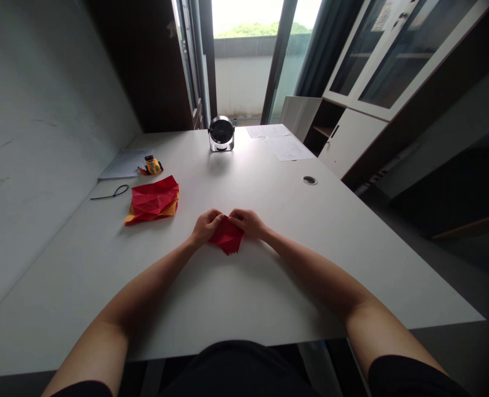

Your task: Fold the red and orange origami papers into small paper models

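Note:
A folded piece of red paper [227,236] lies between my hands near the middle of the white table [244,298]. My left hand [207,225] pinches its upper left edge, thumb on top. On the upper right edge, my right hand [247,221] pinches the same paper with thumb and fingers. The lower edge of the paper looks jagged. To the left rests a stack of creased red and orange-yellow paper sheets [154,199], apart from both hands.
A small yellow toy-like object [153,165] and a black cable tie [112,193] lie at the left, beside printed sheets [124,164]. A round black fan-like device [221,132] stands at the back. More papers [289,149] lie back right, near a cable hole [310,180].

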Available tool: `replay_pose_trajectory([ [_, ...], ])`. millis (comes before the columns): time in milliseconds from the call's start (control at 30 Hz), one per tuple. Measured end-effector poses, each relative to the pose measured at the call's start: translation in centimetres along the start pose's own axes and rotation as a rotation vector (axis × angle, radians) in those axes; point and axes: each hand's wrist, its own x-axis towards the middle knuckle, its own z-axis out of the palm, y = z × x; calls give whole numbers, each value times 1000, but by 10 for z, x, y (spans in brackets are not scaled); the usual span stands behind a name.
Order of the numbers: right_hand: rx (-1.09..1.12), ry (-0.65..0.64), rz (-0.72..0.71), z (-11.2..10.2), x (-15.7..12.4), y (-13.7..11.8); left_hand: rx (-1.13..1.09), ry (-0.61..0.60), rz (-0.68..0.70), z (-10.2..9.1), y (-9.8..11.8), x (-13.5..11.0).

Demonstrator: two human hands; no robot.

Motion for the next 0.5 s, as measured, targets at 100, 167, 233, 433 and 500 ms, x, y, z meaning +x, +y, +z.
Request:
replay_pose_trajectory([
  [100, -35, -19, -11, 2, -2, -3, 198, 20, 73, -2, 0, -2],
  [167, -33, -16, -22, 3, -2, -3, 274, 7, 92, -1, 1, -3],
  [233, -32, -9, -30, 5, -2, -3, 317, 1, 103, 0, 4, -5],
  [433, 11, 9, -18, 3, 1, 1, 270, 157, 114, -1, 5, -2],
  [500, 55, 28, -10, 0, 3, 5, 226, 211, 96, -4, 3, 1],
])
